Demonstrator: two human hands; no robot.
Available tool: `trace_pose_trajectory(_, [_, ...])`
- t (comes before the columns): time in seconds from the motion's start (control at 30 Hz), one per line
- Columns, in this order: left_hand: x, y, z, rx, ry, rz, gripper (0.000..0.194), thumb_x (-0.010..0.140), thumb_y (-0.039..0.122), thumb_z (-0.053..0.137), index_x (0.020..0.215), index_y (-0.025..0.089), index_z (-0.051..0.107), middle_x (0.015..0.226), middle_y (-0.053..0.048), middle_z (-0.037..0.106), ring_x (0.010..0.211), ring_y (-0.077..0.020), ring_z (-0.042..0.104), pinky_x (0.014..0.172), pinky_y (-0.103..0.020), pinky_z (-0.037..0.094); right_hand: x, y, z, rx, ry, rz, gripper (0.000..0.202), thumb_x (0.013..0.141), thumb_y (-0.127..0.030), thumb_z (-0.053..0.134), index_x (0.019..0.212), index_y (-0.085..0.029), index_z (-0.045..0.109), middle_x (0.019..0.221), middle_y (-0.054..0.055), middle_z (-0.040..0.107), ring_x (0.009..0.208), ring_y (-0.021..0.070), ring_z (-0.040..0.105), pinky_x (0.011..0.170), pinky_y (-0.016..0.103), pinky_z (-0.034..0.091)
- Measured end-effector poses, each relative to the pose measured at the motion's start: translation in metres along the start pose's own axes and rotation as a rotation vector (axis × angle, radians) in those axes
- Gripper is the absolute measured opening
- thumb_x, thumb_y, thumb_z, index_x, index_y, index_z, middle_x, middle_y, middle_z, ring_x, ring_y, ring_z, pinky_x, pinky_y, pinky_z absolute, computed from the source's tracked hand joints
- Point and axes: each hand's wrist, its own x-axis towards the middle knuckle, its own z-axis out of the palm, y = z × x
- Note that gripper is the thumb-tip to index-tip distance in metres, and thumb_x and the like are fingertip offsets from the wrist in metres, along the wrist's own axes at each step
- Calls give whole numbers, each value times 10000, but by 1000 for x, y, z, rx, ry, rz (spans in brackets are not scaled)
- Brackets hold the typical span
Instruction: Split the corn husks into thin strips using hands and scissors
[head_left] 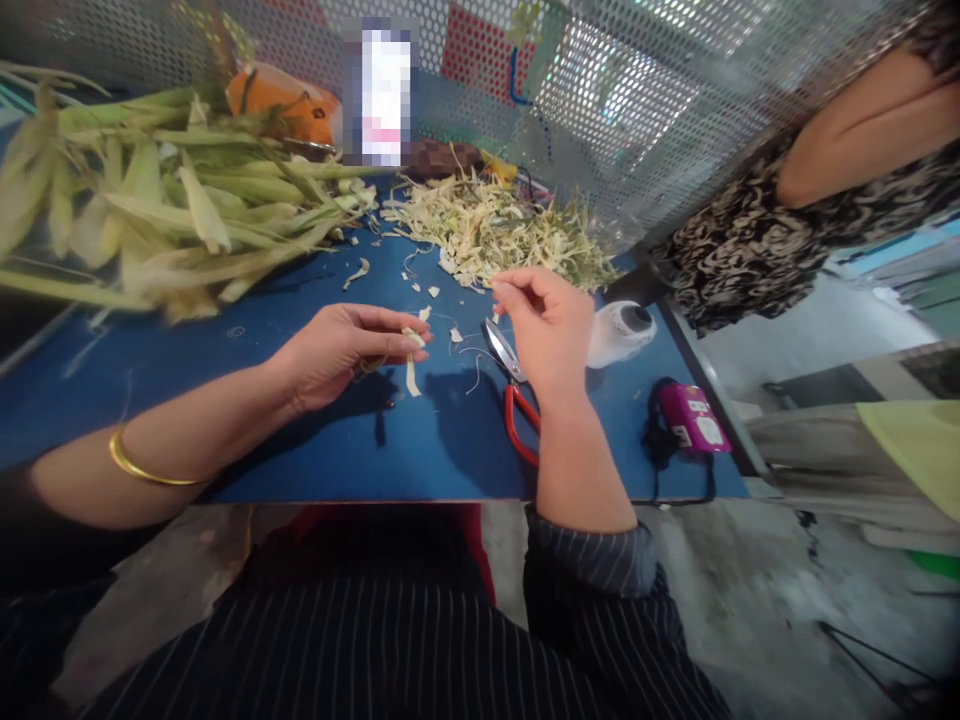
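My left hand pinches a small pale strip of husk, whose end hangs below the fingertips. To the right, my right hand is closed at the fingertips, and what they hold, if anything, is too small to name. Red-handled scissors lie on the blue table, partly under my right hand and wrist, blades pointing away. Small husk scraps and thin threads lie between the hands. Just beyond my right hand is a heap of shredded husk.
Long green husks are piled at the left. A white thread spool stands right of my right hand, near a purple box with a black cord. An orange bag lies behind. Beyond the mesh, a person's arm shows.
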Motion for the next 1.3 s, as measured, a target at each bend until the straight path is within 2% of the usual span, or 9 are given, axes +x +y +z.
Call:
trace_pose_trajectory(0.2, [0, 11, -9, -91, 65, 54, 242, 599, 195, 829, 834, 180, 771, 921, -55, 741, 821, -181, 695, 812, -286, 539, 2, 8, -18, -378, -174, -69, 97, 792, -238, 620, 791, -239, 717, 840, 15, 684, 760, 173, 598, 719, 326, 430])
trace_pose_trajectory(0.43, [-2, 33, -23, -183, 164, 186, 187, 661, 92, 766, 835, 161, 759, 951, -8, 722, 826, -115, 659, 763, -191, 509, 30, 12, -13, -608, -398, 13, 109, 770, -241, 642, 810, -235, 743, 849, 19, 709, 784, 187, 607, 733, 333, 413])
trace_pose_trajectory(0.53, [-1, 39, -31, -207, 185, 223, 184, 706, 96, 750, 874, 172, 756, 880, 16, 725, 823, -100, 622, 735, -169, 489, 42, 17, 5, -514, -469, 26, 113, 762, -228, 658, 832, -224, 747, 808, 16, 713, 754, 170, 607, 719, 316, 420])
trace_pose_trajectory(0.7, [6, 38, -41, -229, 220, 233, 198, 712, 76, 731, 886, 168, 746, 841, 21, 731, 805, -100, 612, 734, -189, 486, 48, 21, 59, -334, -582, -63, 134, 747, -214, 689, 874, -196, 729, 806, 18, 692, 724, 142, 582, 697, 284, 411])
trace_pose_trajectory(0.83, [12, 30, -43, -232, 229, 213, 221, 667, 86, 758, 879, 148, 745, 868, -23, 737, 842, -128, 652, 755, -212, 505, 44, 21, 98, -435, -604, -155, 109, 757, -236, 694, 858, -195, 697, 824, 28, 638, 743, 157, 548, 680, 282, 382])
trace_pose_trajectory(0.97, [11, 27, -38, -198, 210, 179, 227, 642, 90, 768, 860, 147, 746, 913, -54, 734, 888, -164, 677, 750, -221, 520, 38, 24, 111, -567, -575, -216, 62, 814, -221, 619, 784, -176, 649, 885, 73, 613, 828, 195, 546, 726, 313, 383])
trace_pose_trajectory(1.1, [8, 24, -30, -207, 163, 159, 254, 631, 77, 775, 878, 131, 750, 891, -68, 738, 827, -155, 687, 774, -238, 528, 33, 22, 95, -325, -484, -156, 83, 846, -193, 551, 764, -179, 552, 852, 56, 624, 820, 176, 573, 766, 324, 425])
trace_pose_trajectory(1.23, [6, 17, -22, -231, 126, 140, 252, 621, 86, 788, 869, 122, 759, 816, -62, 738, 766, -149, 692, 793, -256, 531, 24, 7, 66, 256, -465, 205, 109, 866, -232, 518, 771, -203, 473, 668, -26, 604, 636, 120, 624, 674, 291, 507])
trace_pose_trajectory(1.3, [6, 13, -18, -238, 110, 120, 264, 619, 91, 794, 878, 119, 759, 790, -65, 737, 766, -157, 697, 779, -255, 535, 18, 1, 53, 378, -456, 357, 88, 832, -239, 565, 786, -200, 501, 645, -39, 602, 579, 108, 630, 625, 275, 528])
